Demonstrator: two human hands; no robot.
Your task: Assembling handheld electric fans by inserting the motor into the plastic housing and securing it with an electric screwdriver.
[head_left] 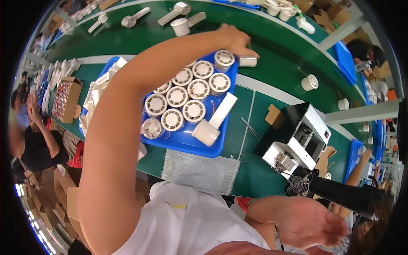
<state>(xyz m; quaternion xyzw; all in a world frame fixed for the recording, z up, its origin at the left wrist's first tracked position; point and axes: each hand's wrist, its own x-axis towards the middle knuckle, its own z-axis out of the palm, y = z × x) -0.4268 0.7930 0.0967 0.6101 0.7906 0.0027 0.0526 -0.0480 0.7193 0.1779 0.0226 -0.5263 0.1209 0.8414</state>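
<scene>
My left arm reaches far forward across the blue tray [187, 142]. My left hand [236, 40] closes on a small white cylinder part [247, 62] at the tray's far right corner, next to the green conveyor belt [263, 38]. The tray holds several round white fan-like parts [178, 97], a white cylinder lying on its side [205, 132] and a flat white bar [222, 110]. My right hand [306, 221] hangs low at the bottom right, fingers spread, holding nothing.
A white and black machine [297, 138] stands right of the tray, with a black fan [299, 182] in front. A mesh mat [199, 170] lies at the near edge. White parts ride the belt. A cardboard box [66, 100] sits left. Other people work at both sides.
</scene>
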